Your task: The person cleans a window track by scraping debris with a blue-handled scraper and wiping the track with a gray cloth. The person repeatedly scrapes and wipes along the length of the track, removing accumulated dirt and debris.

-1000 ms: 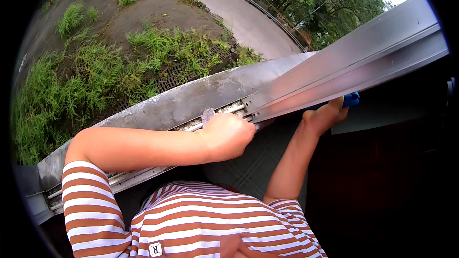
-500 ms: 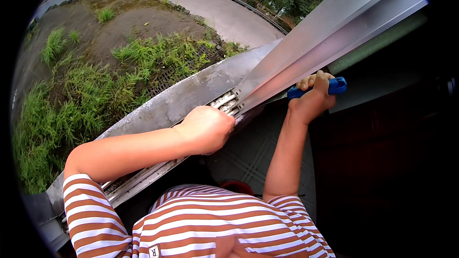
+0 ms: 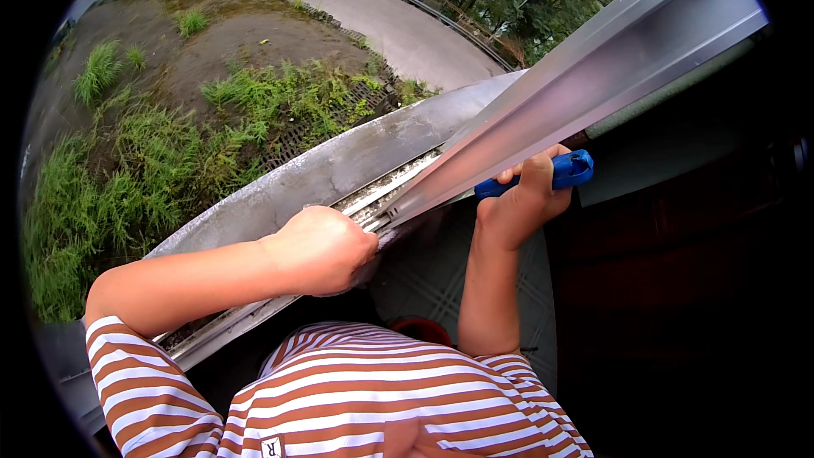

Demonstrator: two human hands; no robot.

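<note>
My left hand (image 3: 318,250) is closed in a fist over the dirty metal window track (image 3: 386,187). What its fingers hold, if anything, is hidden beneath it. Just past the fist, the silvery metal edge of a sliding window sash (image 3: 585,76) rises from the track toward the upper right. My right hand (image 3: 530,199) is wrapped round a blue oblong handle (image 3: 571,170) with an opening at its right end. It is on the inner side of the sash, and the handle's far end is partly hidden by my fingers.
Outside the grey sill (image 3: 246,208) lie grassy ground (image 3: 127,170) and a paved road (image 3: 373,13). Indoors, a pale tiled floor (image 3: 424,276) and part of a red round object (image 3: 421,328) show below my arms. The right side is dark.
My left hand has slid down-left along the track. My right hand has moved left and slightly down with the blue handle. The sash's lower end has shifted down-left, baring more track behind it.
</note>
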